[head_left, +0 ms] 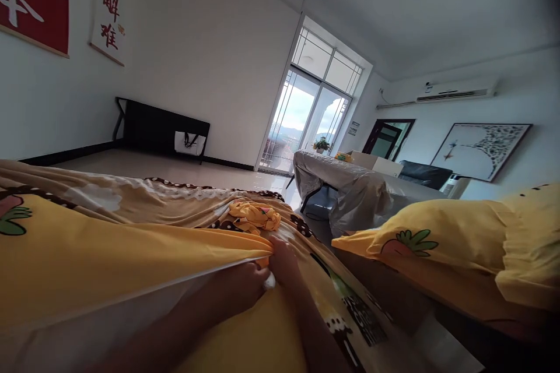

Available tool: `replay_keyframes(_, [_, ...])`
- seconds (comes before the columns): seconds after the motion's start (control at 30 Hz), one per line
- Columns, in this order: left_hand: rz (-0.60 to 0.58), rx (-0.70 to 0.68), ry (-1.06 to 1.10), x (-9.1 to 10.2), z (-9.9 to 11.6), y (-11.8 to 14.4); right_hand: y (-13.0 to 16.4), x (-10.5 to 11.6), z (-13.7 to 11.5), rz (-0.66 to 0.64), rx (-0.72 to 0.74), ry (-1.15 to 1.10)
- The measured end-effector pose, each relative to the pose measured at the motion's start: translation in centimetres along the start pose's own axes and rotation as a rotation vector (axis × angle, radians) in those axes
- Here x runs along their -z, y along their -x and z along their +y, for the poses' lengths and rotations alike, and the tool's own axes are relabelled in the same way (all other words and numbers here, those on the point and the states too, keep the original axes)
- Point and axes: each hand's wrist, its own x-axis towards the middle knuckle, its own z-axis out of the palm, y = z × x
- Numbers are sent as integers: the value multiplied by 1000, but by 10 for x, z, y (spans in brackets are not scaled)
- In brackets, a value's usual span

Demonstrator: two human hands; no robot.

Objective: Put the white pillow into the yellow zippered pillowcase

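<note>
A yellow carrot-print bed cover [131, 250] stretches from the left edge to my hands, with its pale underside showing along the lower edge. My right hand [284, 259] is closed on its gathered corner. Just below and to the left, touching that corner, my left hand [250, 282] is closed, its forearm running beneath the raised fabric. A small white bit [269, 282] shows by the left fingers; I cannot tell what it is. Behind the hands, a bunched orange-yellow cloth [255, 217] lies on a brown patterned blanket [175, 201].
At right, yellow carrot-print bedding [459, 227] rests on a dark edge. Farther back stands a plastic-covered table [341, 178] with boxes and a plant [321, 144]. A black folded frame [161, 128] leans near the left wall, and glass doors [306, 111] are beyond.
</note>
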Motion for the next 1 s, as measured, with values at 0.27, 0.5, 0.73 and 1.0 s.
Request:
replay_keyframes(0.27, [234, 46, 365, -3, 9, -8, 9, -2, 6, 169, 91, -453])
replay_keyframes(0.5, [67, 95, 211, 10, 8, -10, 21, 17, 5, 101, 168, -555])
replay_keyframes(0.73, [-87, -222, 232, 12, 17, 1, 32, 23, 3, 172, -17, -69])
replay_keyframes(1.0, [-149, -146, 217, 8, 13, 2, 30, 18, 2, 214, 77, -358])
